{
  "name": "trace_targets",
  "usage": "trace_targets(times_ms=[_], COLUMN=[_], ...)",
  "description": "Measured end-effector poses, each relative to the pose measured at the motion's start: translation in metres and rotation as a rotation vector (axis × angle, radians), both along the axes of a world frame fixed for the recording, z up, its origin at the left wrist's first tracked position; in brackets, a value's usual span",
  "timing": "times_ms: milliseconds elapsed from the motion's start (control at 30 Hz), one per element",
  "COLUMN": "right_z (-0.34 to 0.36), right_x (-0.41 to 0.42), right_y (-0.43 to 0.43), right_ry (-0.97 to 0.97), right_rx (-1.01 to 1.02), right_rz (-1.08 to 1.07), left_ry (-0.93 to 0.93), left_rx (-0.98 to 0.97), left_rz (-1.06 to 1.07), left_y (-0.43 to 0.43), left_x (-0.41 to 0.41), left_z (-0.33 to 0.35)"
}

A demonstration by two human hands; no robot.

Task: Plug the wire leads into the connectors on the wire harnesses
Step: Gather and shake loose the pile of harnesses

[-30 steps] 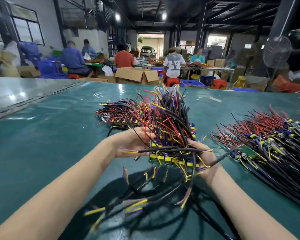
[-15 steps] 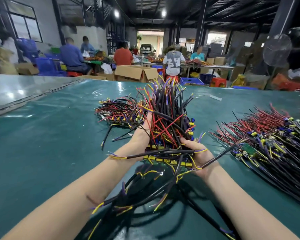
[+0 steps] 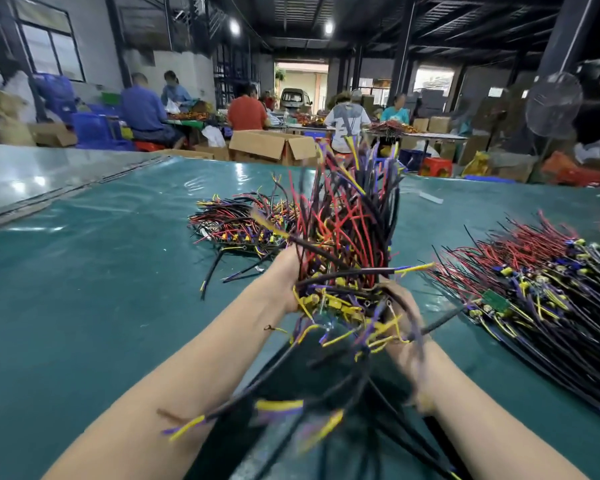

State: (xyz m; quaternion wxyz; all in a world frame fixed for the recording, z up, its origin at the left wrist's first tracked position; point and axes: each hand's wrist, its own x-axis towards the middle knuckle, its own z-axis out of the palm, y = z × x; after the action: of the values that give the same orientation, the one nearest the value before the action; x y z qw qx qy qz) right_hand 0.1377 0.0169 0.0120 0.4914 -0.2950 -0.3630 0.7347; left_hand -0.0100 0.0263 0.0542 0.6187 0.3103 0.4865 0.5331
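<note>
I hold a thick bundle of wire harnesses (image 3: 347, 233) upright above the green table (image 3: 84, 278); red, black, yellow and purple leads fan upward. Yellow connectors (image 3: 329, 303) cluster at the bundle's base. My left hand (image 3: 284, 282) grips the bundle from the left side. My right hand (image 3: 400, 313) grips it from the right, mostly hidden behind wires. Black sheathed cables with yellow and purple ends (image 3: 281, 407) hang down blurred between my forearms.
A smaller heap of harnesses (image 3: 236, 226) lies on the table beyond my hands. A large pile of harnesses (image 3: 534, 292) covers the table at right. Cardboard boxes (image 3: 274, 145), other seated workers and a fan (image 3: 553, 105) are beyond the far edge.
The bundle has tipped from lying across my palms to standing upright and has risen. My hands closed in around its base. The hanging cables swing, blurred.
</note>
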Motion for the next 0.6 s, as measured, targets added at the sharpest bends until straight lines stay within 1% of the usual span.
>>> trace_targets(times_ms=[33, 100, 200, 300, 333, 400, 433, 467, 500, 600], right_z=[0.000, 0.001, 0.003, 0.006, 0.008, 0.007, 0.009, 0.010, 0.011, 0.013], right_x=[0.003, 0.003, -0.006, -0.004, -0.001, 0.009, 0.012, 0.014, 0.014, 0.009], right_y=[0.003, 0.010, 0.008, 0.005, 0.007, 0.013, 0.014, 0.015, 0.016, 0.023], right_ry=[0.044, 0.134, 0.117, 0.104, 0.102, 0.074, 0.050, 0.029, 0.032, 0.049], right_rx=[-0.018, 0.001, 0.049, 0.025, 0.016, 0.014, 0.018, 0.023, 0.024, 0.018], right_rz=[-0.015, -0.003, 0.016, 0.054, 0.036, -0.035, -0.068, -0.090, -0.094, -0.128], left_ry=[0.025, -0.008, -0.185, -0.309, -0.300, -0.214, -0.239, -0.304, -0.327, -0.262], left_rx=[0.022, 0.084, 0.133, 0.071, 0.062, 0.063, 0.088, 0.119, 0.125, 0.087], left_rz=[0.019, 0.033, 0.177, 0.279, 0.359, 0.547, 0.630, 0.708, 0.773, 0.882], left_y=[0.001, -0.001, 0.002, -0.001, 0.000, -0.001, -0.001, -0.001, -0.002, 0.001], left_x=[-0.002, -0.007, -0.018, -0.035, -0.045, -0.068, -0.081, -0.092, -0.104, -0.127], left_z=[0.002, 0.008, -0.005, -0.014, -0.019, -0.023, -0.024, -0.025, -0.027, -0.031])
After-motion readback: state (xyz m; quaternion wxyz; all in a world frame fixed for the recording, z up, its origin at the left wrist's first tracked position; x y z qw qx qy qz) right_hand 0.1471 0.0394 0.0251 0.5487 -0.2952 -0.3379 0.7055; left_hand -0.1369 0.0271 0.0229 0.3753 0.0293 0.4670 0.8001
